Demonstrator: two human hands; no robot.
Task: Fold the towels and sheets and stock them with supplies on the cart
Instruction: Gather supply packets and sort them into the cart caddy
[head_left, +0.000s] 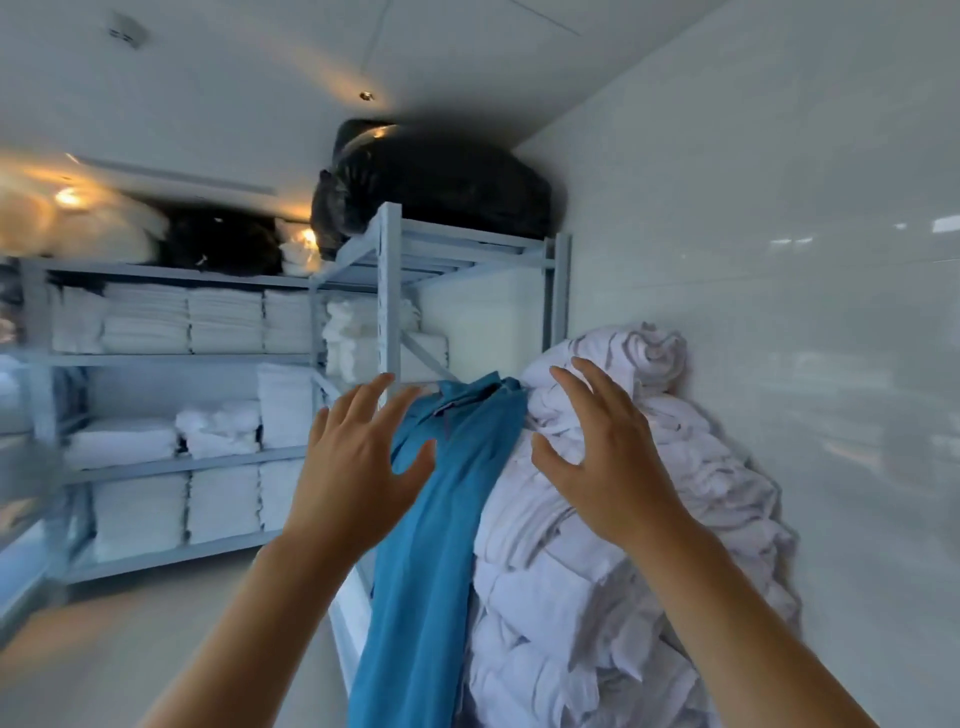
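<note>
We face the grey metal shelving racks (208, 358) along the far wall, already filled with neat stacks of folded white linen (182, 322); that stock looks finished, though no cart is in view, so we judge the loading has not begun; next in size, the tall heap of crumpled white towels and sheets (597, 545) leans against the right wall, unfolded, the bulk of our work; a long blue cloth (441, 519) hangs down just beside it; black plastic bags (431, 182) sit on the top shelf; our left hand (353, 467) and right hand (608, 462) are raised near the heap's top, fingers spread apart, gripping nothing.
</note>
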